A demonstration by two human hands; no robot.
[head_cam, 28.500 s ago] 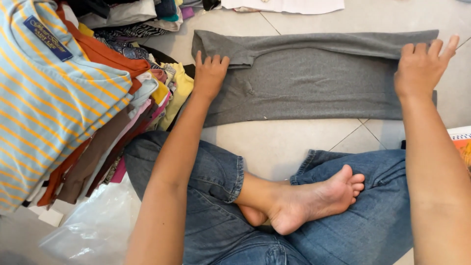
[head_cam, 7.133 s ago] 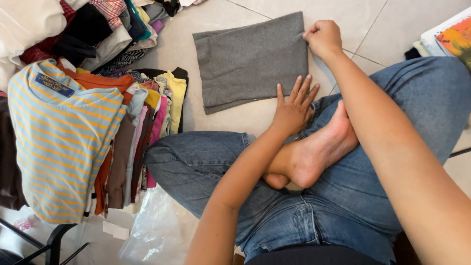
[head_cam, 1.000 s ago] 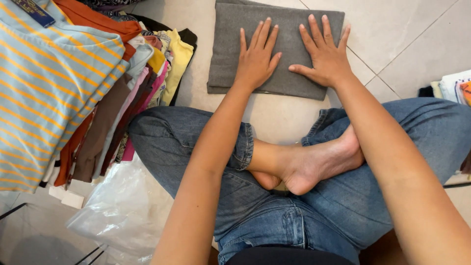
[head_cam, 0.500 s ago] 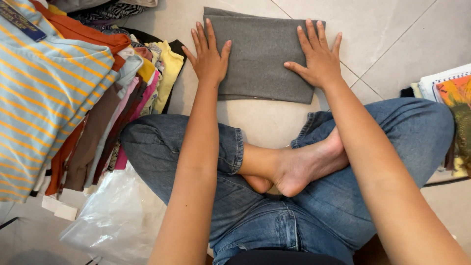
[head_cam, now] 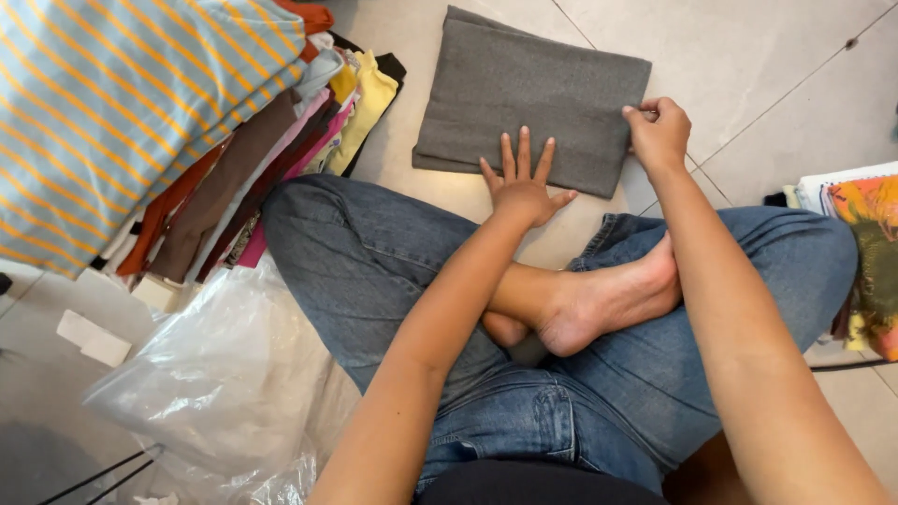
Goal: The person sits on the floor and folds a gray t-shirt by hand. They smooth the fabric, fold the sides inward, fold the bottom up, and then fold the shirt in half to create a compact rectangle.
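1. Where the person sits cross-legged in blue jeans, a folded grey knitted cloth rectangle lies flat on the pale tiled floor, just beyond the knees.
2. The grey cloth shows a fine ribbed weave, straight layered edges along its near side, and a slightly lifted right-hand corner.
3. The left hand rests palm down on the near edge of the cloth, its fingers spread apart and flat.
4. The right hand is at the right-hand edge of the cloth, its fingers curled together and pinching that edge.
5. A tall stack of folded garments topped by a blue shirt with yellow stripes stands to the left, close beside the grey cloth but not touching it.
6. A clear crumpled plastic bag lies by the left thigh.
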